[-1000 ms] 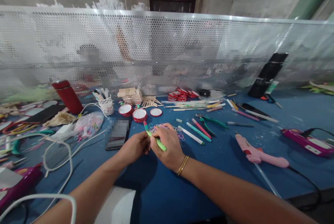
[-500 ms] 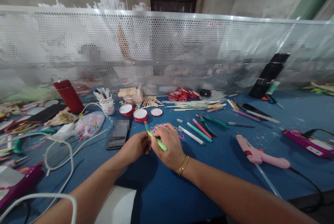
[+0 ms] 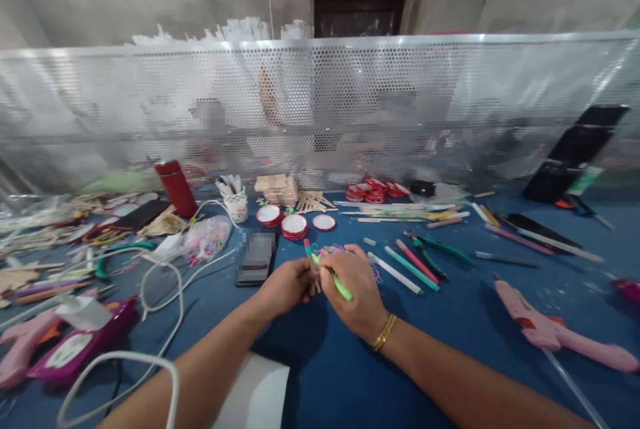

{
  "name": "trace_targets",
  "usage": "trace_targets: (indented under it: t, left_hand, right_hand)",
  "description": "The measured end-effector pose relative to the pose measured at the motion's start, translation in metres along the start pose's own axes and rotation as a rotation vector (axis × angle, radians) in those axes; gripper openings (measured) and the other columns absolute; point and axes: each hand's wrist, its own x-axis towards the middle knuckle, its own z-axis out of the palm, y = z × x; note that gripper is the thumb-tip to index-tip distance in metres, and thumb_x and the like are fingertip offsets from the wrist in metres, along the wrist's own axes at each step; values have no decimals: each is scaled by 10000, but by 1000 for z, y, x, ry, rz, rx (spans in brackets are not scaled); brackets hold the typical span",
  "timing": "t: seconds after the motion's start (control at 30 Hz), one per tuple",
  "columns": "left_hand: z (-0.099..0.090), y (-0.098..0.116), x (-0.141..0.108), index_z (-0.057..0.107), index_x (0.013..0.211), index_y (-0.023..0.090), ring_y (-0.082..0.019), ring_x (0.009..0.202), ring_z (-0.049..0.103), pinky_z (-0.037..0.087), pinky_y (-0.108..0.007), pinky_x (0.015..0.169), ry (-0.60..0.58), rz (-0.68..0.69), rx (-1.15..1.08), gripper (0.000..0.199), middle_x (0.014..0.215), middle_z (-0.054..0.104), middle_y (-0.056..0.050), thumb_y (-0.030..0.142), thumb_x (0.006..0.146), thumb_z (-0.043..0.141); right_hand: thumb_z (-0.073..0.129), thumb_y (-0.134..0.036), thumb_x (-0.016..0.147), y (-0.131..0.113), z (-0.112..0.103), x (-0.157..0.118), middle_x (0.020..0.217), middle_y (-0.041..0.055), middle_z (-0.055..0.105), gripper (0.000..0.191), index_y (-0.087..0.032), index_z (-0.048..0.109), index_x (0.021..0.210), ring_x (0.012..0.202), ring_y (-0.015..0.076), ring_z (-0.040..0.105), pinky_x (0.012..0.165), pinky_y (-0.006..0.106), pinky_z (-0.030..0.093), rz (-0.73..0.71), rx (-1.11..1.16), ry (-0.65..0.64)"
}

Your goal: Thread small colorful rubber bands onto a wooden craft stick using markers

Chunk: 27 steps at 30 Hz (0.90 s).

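My left hand is closed in a pinch on a small wooden craft stick, whose upper end is coloured red and green. My right hand grips a light green marker, its writing end against or very near the stick. Fingers hide the exact contact. Behind the hands lies a loose pile of small coloured rubber bands. Just right of my right hand are a white marker, a teal marker and a red marker.
Red-rimmed round pieces lie beyond the hands. A phone and white cable are to the left, near a red bottle and a paper cup. Pliers and a pink glue gun lie right.
The view has turned left, so everything sits further right in the picture. Both hands stay together on the stick and marker, with the right hand's grip slightly shifted.
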Motion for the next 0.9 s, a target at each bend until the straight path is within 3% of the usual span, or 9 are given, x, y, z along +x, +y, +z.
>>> trace_targets:
  t: [0.13, 0.27, 0.4, 0.7, 0.9]
  left_hand:
    - [2, 2, -1, 548, 768, 175, -75, 452, 494, 382, -200, 464, 20, -42, -5, 201, 615, 569, 21, 360, 830, 495]
    - [1, -2, 1, 569, 806, 172, -83, 473, 504, 389, -203, 470, -6, -26, 0, 198, 632, 577, 17, 359, 824, 506]
    - [-1, -2, 2, 536, 785, 177, -86, 500, 524, 392, -197, 479, -8, 30, 34, 201, 663, 588, 10, 358, 845, 474]
    - [1, 5, 0, 532, 763, 178, -90, 479, 500, 371, -196, 454, 11, -5, 56, 241, 626, 574, 13, 408, 822, 493]
    - [0, 5, 0, 554, 766, 178, -93, 469, 496, 374, -206, 453, 8, -21, 45, 235, 616, 568, 18, 405, 807, 506]
  right_hand:
    - [502, -196, 889, 1, -3, 1, 898, 11, 694, 135, -237, 619, 941, 841, 172, 621, 965, 414, 326, 4, 10, -31]
    - [537, -184, 844, 4, 1, 0, 855, 18, 692, 130, -222, 603, 949, 776, 172, 620, 960, 419, 367, -26, 20, 7]
    - [512, -209, 877, 8, 3, 0, 743, 14, 660, 75, -216, 586, 874, 690, 167, 584, 886, 386, 431, 5, 31, 35]
    - [502, -197, 876, 8, 1, 0, 833, 32, 693, 118, -215, 618, 891, 801, 172, 628, 869, 373, 421, -30, 2, 54]
    - [517, -212, 824, 6, -1, 1, 745, 29, 632, 60, -213, 575, 807, 726, 183, 571, 787, 355, 447, 33, 55, 44]
